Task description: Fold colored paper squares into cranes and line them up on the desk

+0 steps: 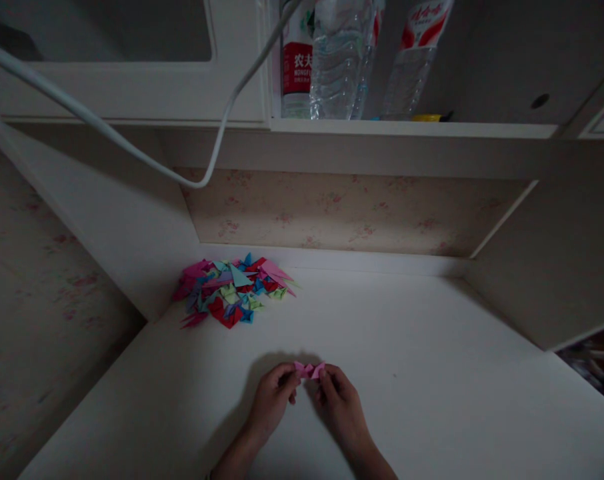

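A small piece of folded pink origami paper (309, 371) is stretched between my two hands, just above the white desk. My left hand (276, 393) pinches its left end between thumb and forefinger. At the other end, my right hand (341, 399) grips it the same way. The middle of the paper shows zigzag folds between the fingertips. Farther back to the left lies a loose pile of folded paper pieces (232, 287) in pink, red, blue, green and purple, apart from both hands.
The white desk (432, 347) meets side panels and a flowered back wall (322, 210). Overhead, a shelf (412, 129) holds clear plastic bottles (337, 67) and a small yellow item (426, 118). A white cable (132, 155) hangs in front at the upper left.
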A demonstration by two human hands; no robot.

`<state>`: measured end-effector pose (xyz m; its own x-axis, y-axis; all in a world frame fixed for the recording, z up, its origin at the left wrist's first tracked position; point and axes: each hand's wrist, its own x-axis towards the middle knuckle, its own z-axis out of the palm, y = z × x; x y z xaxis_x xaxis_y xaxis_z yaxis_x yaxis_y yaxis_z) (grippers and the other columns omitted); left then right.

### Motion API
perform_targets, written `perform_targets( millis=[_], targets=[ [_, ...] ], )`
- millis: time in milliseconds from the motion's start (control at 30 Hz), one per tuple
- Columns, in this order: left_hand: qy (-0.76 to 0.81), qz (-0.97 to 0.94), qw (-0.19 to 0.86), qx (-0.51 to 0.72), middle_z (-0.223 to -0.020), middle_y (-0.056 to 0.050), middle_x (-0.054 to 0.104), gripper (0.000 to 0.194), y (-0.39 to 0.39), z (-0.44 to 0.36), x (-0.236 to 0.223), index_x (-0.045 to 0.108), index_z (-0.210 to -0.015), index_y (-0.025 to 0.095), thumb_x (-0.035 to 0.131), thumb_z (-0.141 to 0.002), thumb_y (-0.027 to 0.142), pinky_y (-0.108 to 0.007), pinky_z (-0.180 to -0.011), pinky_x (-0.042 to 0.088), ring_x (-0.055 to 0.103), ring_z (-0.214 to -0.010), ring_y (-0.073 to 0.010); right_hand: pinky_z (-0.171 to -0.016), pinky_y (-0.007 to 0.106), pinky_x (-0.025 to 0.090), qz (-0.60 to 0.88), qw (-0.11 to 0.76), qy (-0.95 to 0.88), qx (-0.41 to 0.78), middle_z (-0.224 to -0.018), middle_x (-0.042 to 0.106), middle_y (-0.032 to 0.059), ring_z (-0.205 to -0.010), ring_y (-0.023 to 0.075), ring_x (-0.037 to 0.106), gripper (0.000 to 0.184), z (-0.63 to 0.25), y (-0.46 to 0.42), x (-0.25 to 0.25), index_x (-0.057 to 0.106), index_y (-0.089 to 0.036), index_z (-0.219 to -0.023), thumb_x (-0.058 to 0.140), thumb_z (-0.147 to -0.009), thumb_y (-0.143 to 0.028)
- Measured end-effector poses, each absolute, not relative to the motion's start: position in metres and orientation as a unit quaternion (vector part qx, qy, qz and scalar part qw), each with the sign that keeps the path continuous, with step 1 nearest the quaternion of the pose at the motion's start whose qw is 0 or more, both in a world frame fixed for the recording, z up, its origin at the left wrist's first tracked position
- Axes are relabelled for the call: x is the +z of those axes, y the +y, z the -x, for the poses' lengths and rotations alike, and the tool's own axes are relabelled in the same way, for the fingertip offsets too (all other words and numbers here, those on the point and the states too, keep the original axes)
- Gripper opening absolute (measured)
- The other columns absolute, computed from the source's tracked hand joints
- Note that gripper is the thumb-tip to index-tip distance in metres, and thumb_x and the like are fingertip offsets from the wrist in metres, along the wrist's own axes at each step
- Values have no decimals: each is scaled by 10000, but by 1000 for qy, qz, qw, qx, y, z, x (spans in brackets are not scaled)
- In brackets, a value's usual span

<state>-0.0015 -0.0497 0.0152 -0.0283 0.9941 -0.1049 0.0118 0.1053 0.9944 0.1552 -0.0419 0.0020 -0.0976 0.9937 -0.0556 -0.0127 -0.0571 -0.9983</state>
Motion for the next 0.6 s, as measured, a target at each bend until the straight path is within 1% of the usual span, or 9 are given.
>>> perform_targets(
  millis=[200, 600],
  targets=[
    [536, -469, 510, 482, -683, -9, 567, 374, -50, 2, 11, 676, -879, 144, 589, -805, 500, -216, -503, 403, 499, -564, -120, -518, 216, 397, 480, 463, -502, 552, -632, 543, -5, -570, 132, 496, 375, -155, -43, 6, 632, -189, -909, 495, -876, -537],
    [536, -469, 515, 476, -677, -6, 556, 350, -49, 3, 10, 667, -870, 137, 585, -823, 473, -213, -502, 397, 492, -558, -111, -535, 224, 392, 483, 458, -505, 550, -664, 539, 2, -593, 134, 485, 394, -155, -42, 2, 631, -171, -910, 502, -866, -541]
  ],
)
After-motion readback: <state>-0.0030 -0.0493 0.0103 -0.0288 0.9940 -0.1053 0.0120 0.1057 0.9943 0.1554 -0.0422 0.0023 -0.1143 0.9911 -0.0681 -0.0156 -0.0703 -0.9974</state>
